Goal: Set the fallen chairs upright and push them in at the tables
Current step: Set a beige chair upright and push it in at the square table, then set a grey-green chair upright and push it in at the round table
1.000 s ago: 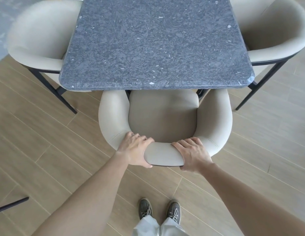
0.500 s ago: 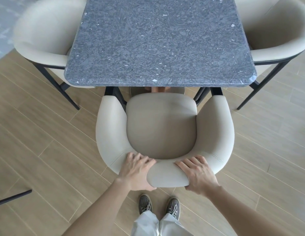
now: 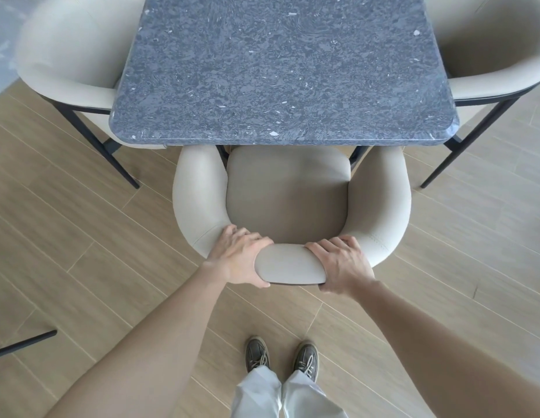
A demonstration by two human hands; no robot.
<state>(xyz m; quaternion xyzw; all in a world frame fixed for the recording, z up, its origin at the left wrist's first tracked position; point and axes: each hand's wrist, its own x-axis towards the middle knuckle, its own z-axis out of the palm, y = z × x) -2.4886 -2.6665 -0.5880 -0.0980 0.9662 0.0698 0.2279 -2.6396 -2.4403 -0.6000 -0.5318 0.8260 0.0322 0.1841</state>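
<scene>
A person's left hand (image 3: 237,257) and right hand (image 3: 341,262) clamp the curved backrest of a beige chair (image 3: 288,191). The seat extends toward 12 o'clock from both grips, its front edge tucked under the grey stone table (image 3: 281,67).

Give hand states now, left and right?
Left hand: closed on the curved backrest of the cream upholstered chair.
Right hand: closed on the same backrest.

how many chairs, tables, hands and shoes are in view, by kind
chairs: 3 (near chair, left chair, right chair)
tables: 1 (grey table)
hands: 2 (left hand, right hand)
shoes: 2 ()
total: 8
</scene>
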